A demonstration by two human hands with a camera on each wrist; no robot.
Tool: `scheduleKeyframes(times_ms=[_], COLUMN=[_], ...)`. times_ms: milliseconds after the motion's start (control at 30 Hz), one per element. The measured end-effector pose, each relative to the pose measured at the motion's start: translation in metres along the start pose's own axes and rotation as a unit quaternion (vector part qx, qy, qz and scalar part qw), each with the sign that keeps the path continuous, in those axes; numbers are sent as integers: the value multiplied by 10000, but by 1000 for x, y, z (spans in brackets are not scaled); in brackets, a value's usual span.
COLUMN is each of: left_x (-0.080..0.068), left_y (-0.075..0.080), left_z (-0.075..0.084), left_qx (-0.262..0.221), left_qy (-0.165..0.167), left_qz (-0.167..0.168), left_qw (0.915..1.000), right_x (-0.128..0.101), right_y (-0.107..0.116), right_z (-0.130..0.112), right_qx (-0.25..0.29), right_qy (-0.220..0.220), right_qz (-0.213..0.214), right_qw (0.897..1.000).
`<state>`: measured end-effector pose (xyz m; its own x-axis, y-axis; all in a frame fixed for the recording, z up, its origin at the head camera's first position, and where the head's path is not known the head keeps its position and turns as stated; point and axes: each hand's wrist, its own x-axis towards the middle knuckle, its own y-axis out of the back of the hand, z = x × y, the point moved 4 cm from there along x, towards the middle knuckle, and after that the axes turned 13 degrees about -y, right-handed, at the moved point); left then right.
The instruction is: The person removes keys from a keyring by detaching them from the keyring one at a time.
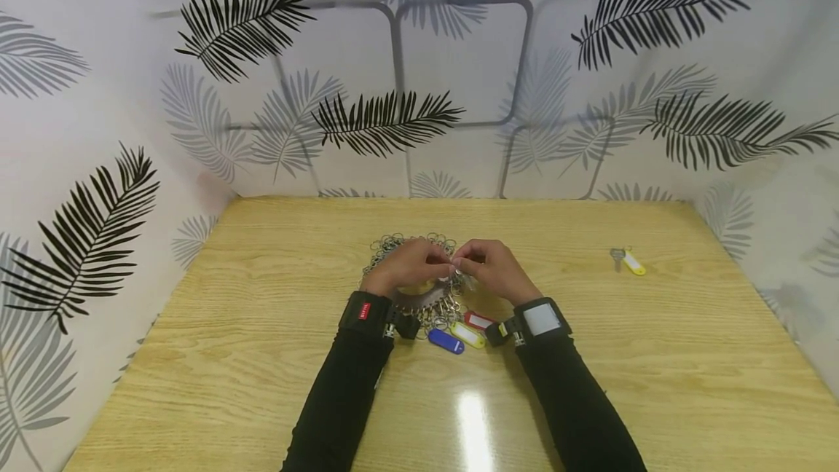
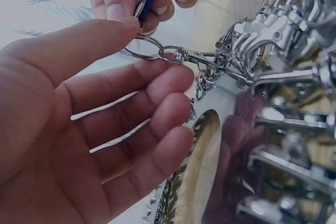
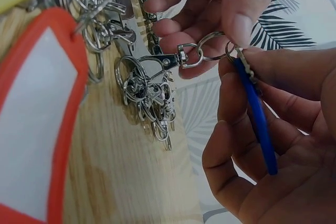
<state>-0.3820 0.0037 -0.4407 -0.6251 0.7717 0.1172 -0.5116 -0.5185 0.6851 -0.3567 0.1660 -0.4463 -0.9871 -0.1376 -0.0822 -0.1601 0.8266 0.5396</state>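
Blue plastic key tag [image 3: 258, 124] and its key [image 3: 247, 67], pinched by the right hand [image 1: 496, 269] above mid-table [image 1: 275, 341]. Left hand [image 1: 414, 264] pinches the split ring [image 3: 211, 45] of a swivel clasp [image 3: 170, 61]. Red tag [image 1: 478, 320], yellow tag [image 1: 468, 335] nearer; another key [image 1: 617, 258] far right.

Pale walls [image 1: 459, 57] stand behind and on both sides of the table [image 1: 262, 275], printed with black and grey leaves [image 1: 387, 124] and rounded grey outlines [image 1: 498, 0]. A bright reflection [image 1: 475, 432] streaks the yellowish wood grain.
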Motion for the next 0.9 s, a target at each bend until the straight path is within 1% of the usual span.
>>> scheduleKeyframes(times_ms=[300, 400, 500, 533, 600, 700, 767, 833, 900], left_x=[0, 0, 0, 0, 0, 0, 0, 0, -1], left_y=[1, 1, 1, 1, 3, 6, 8, 8, 9], left_z=[-1, -1, 0, 0, 1, 2, 2, 2, 2], left_qx=[83, 84, -17, -78, -136, -111, -7, 8, -82], left_qy=[-97, -150, -138, -140, -179, -288, -349, -362, -336], left_qz=[44, 12, 29, 74, 264, 612, 786, 868, 904], left_qw=[9999, 9999, 9999, 9998, 9994, 9976, 9963, 9956, 9953], right_x=[-1, -1, -1, 0, 0, 0, 1, 1, 2], right_y=[-2, -2, 0, 1, 1, 0, -1, -2, -3], right_z=[-1, -1, 0, 0, 1, 1, 1, 0, 0], right_qx=[-120, -158, -132, -86, 31, 217, 313, 390, 465], right_qy=[60, 60, 36, 25, 69, 157, 231, 256, 260], right_qz=[-136, 17, 228, 272, 258, 144, 68, 6, -43], right_qw=[9998, 9999, 9996, 9996, 9996, 9995, 9992, 9989, 9986])
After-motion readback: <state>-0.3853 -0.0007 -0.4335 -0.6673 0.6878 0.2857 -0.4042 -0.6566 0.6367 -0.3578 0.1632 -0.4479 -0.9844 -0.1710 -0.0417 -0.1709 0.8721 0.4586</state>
